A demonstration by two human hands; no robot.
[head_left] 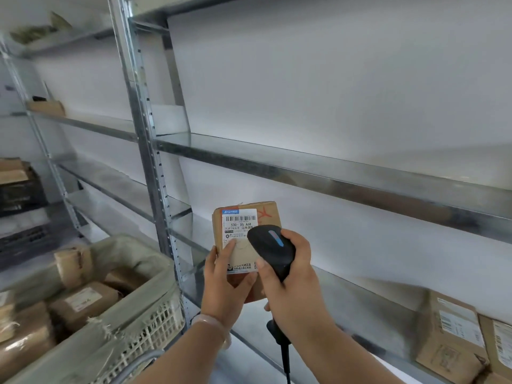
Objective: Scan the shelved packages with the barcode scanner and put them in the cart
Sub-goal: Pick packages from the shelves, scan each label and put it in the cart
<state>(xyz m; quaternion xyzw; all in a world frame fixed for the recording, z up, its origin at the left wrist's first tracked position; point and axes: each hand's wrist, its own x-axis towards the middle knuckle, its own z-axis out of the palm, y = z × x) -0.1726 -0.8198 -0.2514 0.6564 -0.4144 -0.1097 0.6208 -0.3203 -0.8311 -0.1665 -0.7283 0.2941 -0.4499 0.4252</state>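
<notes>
My left hand grips a small brown cardboard package from below, holding it upright with its white barcode label facing me. My right hand grips the black barcode scanner by its handle. The scanner's head overlaps the package's lower right part, and its black cable hangs down below my wrist. The cart, a white mesh basket lined with plastic, stands at the lower left and holds several brown packages. Two more cardboard packages lie on the shelf at the lower right.
Metal shelving with grey uprights runs in front of a white wall. A small box sits on a far-left shelf. Dark crates with cardboard stand at the left edge.
</notes>
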